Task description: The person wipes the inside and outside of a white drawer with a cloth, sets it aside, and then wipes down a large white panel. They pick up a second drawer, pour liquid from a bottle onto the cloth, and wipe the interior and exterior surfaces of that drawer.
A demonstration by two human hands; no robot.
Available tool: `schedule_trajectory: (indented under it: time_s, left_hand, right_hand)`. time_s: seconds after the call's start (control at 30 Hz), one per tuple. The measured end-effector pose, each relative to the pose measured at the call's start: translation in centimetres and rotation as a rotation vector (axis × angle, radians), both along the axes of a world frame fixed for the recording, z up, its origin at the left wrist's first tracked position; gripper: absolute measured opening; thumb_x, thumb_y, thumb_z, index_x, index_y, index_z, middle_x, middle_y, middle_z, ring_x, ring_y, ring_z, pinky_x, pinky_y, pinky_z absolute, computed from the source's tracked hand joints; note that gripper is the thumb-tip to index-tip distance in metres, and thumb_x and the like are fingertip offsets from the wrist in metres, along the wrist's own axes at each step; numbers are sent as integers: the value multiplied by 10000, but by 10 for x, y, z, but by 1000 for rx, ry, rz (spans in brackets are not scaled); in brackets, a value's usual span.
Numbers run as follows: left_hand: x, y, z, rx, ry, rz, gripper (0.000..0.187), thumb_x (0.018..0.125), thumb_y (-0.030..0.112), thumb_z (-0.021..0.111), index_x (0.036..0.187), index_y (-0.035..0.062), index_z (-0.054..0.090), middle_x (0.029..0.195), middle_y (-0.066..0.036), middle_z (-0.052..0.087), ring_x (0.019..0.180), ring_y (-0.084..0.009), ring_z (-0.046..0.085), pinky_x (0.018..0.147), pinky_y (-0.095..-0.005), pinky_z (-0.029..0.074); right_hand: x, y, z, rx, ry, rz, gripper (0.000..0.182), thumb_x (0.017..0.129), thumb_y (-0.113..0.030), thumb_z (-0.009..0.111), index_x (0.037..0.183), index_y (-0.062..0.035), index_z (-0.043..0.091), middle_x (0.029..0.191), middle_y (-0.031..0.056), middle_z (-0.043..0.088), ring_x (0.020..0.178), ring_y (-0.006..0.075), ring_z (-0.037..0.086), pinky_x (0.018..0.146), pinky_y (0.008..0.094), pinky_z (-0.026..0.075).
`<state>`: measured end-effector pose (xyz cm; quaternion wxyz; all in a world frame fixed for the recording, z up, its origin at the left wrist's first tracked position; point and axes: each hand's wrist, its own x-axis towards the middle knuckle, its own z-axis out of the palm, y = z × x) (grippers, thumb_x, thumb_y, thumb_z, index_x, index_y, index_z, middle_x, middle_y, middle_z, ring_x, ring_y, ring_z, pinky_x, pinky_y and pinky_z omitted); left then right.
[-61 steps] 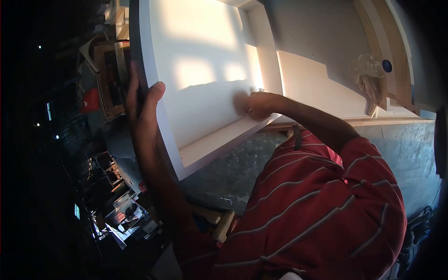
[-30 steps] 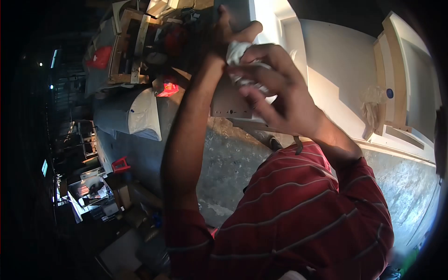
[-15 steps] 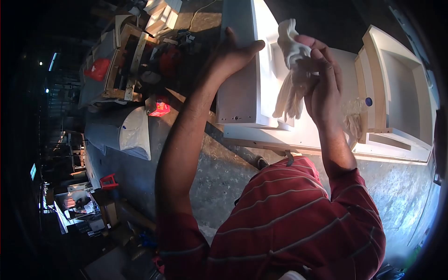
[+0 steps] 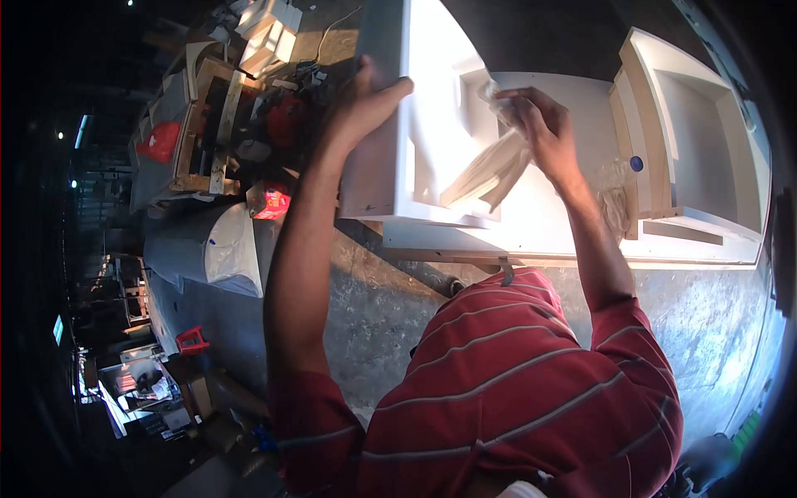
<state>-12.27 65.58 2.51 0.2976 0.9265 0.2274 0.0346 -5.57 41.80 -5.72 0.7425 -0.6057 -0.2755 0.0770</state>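
Observation:
A white wooden cabinet box (image 4: 378,158) with an open front stands tilted on a long white panel (image 4: 564,220). My left hand (image 4: 369,108) rests against the box's outer side, thumb and forefinger spread, the thumb reaching to the front edge. The other fingers are hard to see in shadow. Pinched in my right hand (image 4: 544,129) is a crumpled off-white rag (image 4: 490,170). Its loose end hangs down across the box's open front, near the lower inside corner. Bright sunlight washes out part of the box's inside.
At right, another white cabinet frame (image 4: 706,141) stands on the panel, beside a clear plastic bottle (image 4: 616,172) with a blue cap. A wooden frame (image 4: 217,141), a red bag (image 4: 159,141), a red packet (image 4: 270,201) and a red stool (image 4: 192,340) are at left.
My right hand has moved with the rag toward the box's open front, and the rag's loose end now swings left. My left hand stays at the box's side while the view has shifted.

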Motion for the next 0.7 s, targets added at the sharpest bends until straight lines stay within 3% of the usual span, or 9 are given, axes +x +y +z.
schedule_trajectory:
  time_s: [0.07, 0.13, 0.2, 0.27, 0.33, 0.4, 0.5, 0.6, 0.7]
  left_hand:
    - [-13, 20, -6, -90, -68, 73, 917, 688, 400, 662, 1396, -32, 270, 1317, -222, 447, 1170, -271, 478, 954, -314, 380]
    - [-21, 37, -8, -241, -73, 45, 871, 686, 334, 690, 1404, 31, 300, 1262, -178, 502, 1114, -252, 510, 928, -315, 393]
    - [-31, 37, 0, -374, -60, 49, 832, 683, 280, 705, 1394, 65, 332, 1221, -152, 534, 1082, -238, 526, 913, -319, 401]
    - [-37, 45, -6, -382, -81, 27, 805, 683, 256, 695, 1383, 58, 350, 1221, -145, 537, 1085, -242, 524, 914, -318, 401]
    - [-42, 47, -7, -342, -102, 108, 762, 690, 240, 682, 1364, 53, 381, 1196, -138, 547, 1067, -232, 528, 901, -315, 406]
    - [-44, 57, -16, -372, -137, 107, 732, 695, 237, 676, 1347, 49, 402, 1174, -130, 555, 1048, -222, 531, 892, -311, 408]
    - [-53, 68, -23, -433, -176, 78, 672, 703, 231, 664, 1308, 42, 443, 1126, -114, 567, 1011, -205, 536, 875, -301, 410]
    - [-65, 72, -25, -467, -206, 49, 634, 711, 192, 657, 1283, 6, 458, 1106, -88, 576, 1018, -202, 531, 898, -298, 391]
    - [-89, 74, -20, -460, -328, 13, 661, 711, 199, 651, 1295, -15, 428, 1139, -103, 557, 1049, -207, 517, 928, -303, 373]
  right_hand:
    - [11, -11, -61, -15, 119, -45, 234, 928, -132, 466, 959, 10, 650, 774, 48, 636, 738, 75, 565, 659, 212, 446]
    - [11, -15, -115, -279, 129, -173, 247, 918, -192, 501, 947, 2, 652, 712, 64, 642, 730, 75, 579, 662, 201, 440]
    - [10, -19, -157, -529, 288, -275, 343, 887, -332, 550, 920, -8, 658, 693, 92, 655, 753, 141, 630, 700, 242, 463]
    - [19, -16, -232, -750, 369, -180, 609, 823, -543, 568, 1054, 20, 607, 805, 124, 667, 741, 172, 635, 694, 293, 480]
    - [21, -2, -262, -949, 419, -62, 705, 753, -638, 579, 1031, 9, 614, 839, 123, 681, 772, 208, 660, 745, 329, 487]
    - [22, 17, -267, -980, 326, -139, 703, 729, -647, 596, 1010, -3, 624, 835, 118, 673, 741, 203, 652, 746, 333, 485]
    - [38, 35, -244, -923, 479, 193, 637, 732, -538, 665, 1077, -7, 596, 960, 172, 629, 885, 256, 616, 789, 354, 471]
    - [59, 56, -296, -807, 301, 102, 584, 727, -436, 708, 1085, 6, 574, 984, 178, 613, 883, 266, 610, 770, 357, 479]
    - [64, 56, -260, -767, 235, -36, 503, 736, -354, 719, 1044, 16, 571, 927, 169, 614, 792, 262, 613, 671, 358, 489]
